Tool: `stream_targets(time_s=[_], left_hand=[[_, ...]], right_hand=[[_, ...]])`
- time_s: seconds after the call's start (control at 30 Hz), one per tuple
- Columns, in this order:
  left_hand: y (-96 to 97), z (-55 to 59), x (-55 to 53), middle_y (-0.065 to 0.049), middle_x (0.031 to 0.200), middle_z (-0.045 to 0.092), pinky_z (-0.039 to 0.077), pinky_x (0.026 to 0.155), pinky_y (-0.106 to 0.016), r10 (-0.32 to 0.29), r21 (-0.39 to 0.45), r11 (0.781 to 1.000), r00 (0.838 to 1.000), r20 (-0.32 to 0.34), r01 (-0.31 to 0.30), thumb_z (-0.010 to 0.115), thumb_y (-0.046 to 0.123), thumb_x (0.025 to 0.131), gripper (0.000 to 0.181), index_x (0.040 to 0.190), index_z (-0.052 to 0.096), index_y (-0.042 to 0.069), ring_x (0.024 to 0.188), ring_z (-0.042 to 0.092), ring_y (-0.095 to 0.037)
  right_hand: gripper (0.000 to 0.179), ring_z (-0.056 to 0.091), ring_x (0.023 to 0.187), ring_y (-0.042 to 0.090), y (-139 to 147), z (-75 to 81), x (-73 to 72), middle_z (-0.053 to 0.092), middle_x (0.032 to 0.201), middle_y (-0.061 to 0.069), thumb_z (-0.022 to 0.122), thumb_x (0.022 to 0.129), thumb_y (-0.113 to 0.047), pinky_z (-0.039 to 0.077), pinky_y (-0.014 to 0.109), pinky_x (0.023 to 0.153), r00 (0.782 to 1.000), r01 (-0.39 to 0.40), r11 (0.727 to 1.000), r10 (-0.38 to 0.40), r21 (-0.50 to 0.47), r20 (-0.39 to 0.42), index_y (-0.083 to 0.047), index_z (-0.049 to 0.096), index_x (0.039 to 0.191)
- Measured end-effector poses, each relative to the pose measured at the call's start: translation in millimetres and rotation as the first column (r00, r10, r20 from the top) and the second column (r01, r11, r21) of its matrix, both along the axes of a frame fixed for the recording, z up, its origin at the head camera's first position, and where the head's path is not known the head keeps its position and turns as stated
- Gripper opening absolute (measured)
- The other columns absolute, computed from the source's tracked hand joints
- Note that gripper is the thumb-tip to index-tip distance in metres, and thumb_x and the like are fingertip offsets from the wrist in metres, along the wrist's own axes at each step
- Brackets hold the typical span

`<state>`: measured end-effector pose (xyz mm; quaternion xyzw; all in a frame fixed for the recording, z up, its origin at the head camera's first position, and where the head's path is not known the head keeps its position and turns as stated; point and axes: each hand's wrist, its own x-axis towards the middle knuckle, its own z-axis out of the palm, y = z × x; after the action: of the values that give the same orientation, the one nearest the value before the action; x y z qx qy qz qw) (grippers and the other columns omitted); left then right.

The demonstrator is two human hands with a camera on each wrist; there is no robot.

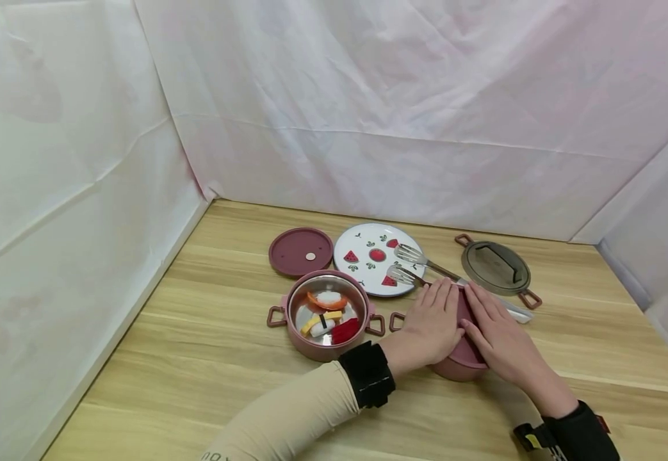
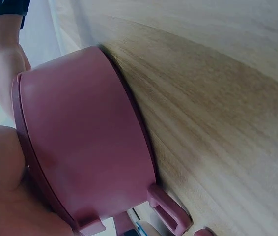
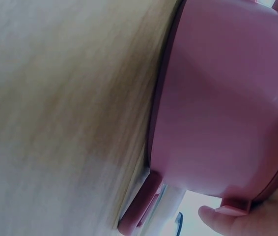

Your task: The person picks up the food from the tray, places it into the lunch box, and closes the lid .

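Observation:
Both hands lie flat on the dark red lid (image 1: 467, 351) of a maroon pot (image 2: 85, 132) that stands on the table. My left hand (image 1: 434, 323) covers the lid's left part, its fingers straight and pointing away. On the right part rests my right hand (image 1: 501, 333), fingers also extended, its thumb close to the left one. In the right wrist view a fingertip (image 3: 210, 216) reaches past a small tab (image 3: 235, 205) at the pot's rim. The pot's side handle (image 2: 171, 209) shows low in the left wrist view.
Left of the hands stands an uncovered pot (image 1: 310, 347) with toy sushi (image 1: 328, 301) inside. Behind are a maroon lid (image 1: 287, 253) and a patterned plate (image 1: 362, 234). A slotted turner (image 1: 411, 253) and a fork-like utensil (image 1: 404, 275) overlap the plate. A lid with handles (image 1: 483, 266) lies back right.

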<state>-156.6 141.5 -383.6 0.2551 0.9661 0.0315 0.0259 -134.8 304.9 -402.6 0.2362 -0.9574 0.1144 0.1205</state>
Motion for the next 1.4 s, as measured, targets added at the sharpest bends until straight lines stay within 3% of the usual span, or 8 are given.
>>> stream_targets(time_s=[0.2,0.37,0.63,0.77,0.97,1.1,1.23,1.4], left_hand=[[-7.8,3.5,0.1,0.000,0.160,0.017,0.016,0.120,-0.029,-0.023,0.014,1.000,1.000,0.013,0.023,0.037,0.055,0.097,0.074,0.154,0.014,0.014,0.145,0.009,-0.013],[-29.1,20.0,-2.8,-0.005,0.161,0.015,0.015,0.121,-0.029,-0.069,0.052,0.996,0.997,0.035,0.068,0.036,0.055,0.097,0.075,0.154,0.013,0.010,0.145,0.008,-0.016],[-98.3,56.5,-15.5,-0.012,0.161,0.008,0.007,0.121,-0.035,-0.044,0.153,0.988,0.997,0.064,0.034,0.043,0.053,0.096,0.083,0.153,0.007,0.005,0.146,0.004,-0.022],[-143.7,65.3,-21.3,-0.013,0.161,0.007,0.010,0.121,-0.039,0.005,0.175,0.984,0.996,0.084,-0.019,0.049,0.052,0.094,0.087,0.153,0.009,0.004,0.146,0.003,-0.023],[-208.6,63.6,-22.8,-0.017,0.160,0.013,0.014,0.120,-0.045,0.041,0.266,0.961,0.992,0.120,-0.072,0.061,0.051,0.088,0.094,0.152,0.014,0.001,0.145,0.008,-0.028],[-241.9,55.4,-15.0,-0.023,0.158,0.015,0.016,0.119,-0.051,0.009,0.324,0.944,0.987,0.162,-0.061,0.071,0.049,0.080,0.105,0.151,0.014,-0.003,0.144,0.010,-0.035],[-263.3,42.3,-5.2,-0.026,0.156,0.020,0.021,0.116,-0.057,-0.037,0.356,0.934,0.985,0.166,-0.025,0.079,0.047,0.072,0.112,0.149,0.017,-0.005,0.142,0.015,-0.039],[-274.6,25.9,2.2,-0.026,0.154,0.024,0.026,0.114,-0.058,-0.074,0.395,0.919,0.980,0.183,-0.004,0.082,0.049,0.066,0.115,0.149,0.021,-0.005,0.141,0.020,-0.038]], right_hand=[[0.062,0.020,0.141,0.037,-0.9,-0.4,1.2,0.025,0.156,0.021,0.049,0.100,-0.026,0.033,0.064,0.103,1.000,0.008,1.000,-0.008,-0.002,0.019,0.000,0.024,0.150],[0.063,0.020,0.141,0.038,-1.9,1.2,1.8,0.024,0.156,0.020,0.049,0.100,-0.028,0.033,0.066,0.102,0.999,0.020,1.000,-0.020,-0.003,0.036,-0.001,0.024,0.150],[0.066,0.018,0.142,0.037,-0.7,1.2,0.1,0.022,0.157,0.019,0.049,0.099,-0.032,0.034,0.067,0.101,0.998,0.036,0.999,-0.036,-0.004,0.049,-0.005,0.020,0.152],[0.066,0.016,0.142,0.036,-0.8,1.3,-0.3,0.021,0.158,0.019,0.049,0.099,-0.032,0.033,0.067,0.101,0.998,0.037,0.999,-0.037,-0.003,0.053,-0.003,0.022,0.151],[0.066,0.016,0.142,0.037,-3.1,2.0,-0.1,0.020,0.158,0.019,0.049,0.099,-0.032,0.033,0.067,0.101,0.998,0.035,0.999,-0.035,-0.004,0.058,-0.002,0.022,0.151],[0.066,0.017,0.142,0.037,-3.4,2.2,-0.6,0.020,0.158,0.019,0.049,0.099,-0.032,0.033,0.067,0.101,0.998,0.035,0.999,-0.035,-0.003,0.053,-0.003,0.022,0.151],[0.066,0.017,0.142,0.036,-2.9,1.5,-0.9,0.021,0.158,0.018,0.050,0.099,-0.032,0.034,0.067,0.101,0.998,0.034,0.999,-0.034,-0.004,0.047,-0.002,0.022,0.151],[0.066,0.017,0.142,0.036,-2.8,0.5,-1.0,0.021,0.157,0.018,0.050,0.099,-0.032,0.034,0.066,0.101,0.998,0.034,0.999,-0.034,-0.005,0.045,-0.002,0.023,0.151]])
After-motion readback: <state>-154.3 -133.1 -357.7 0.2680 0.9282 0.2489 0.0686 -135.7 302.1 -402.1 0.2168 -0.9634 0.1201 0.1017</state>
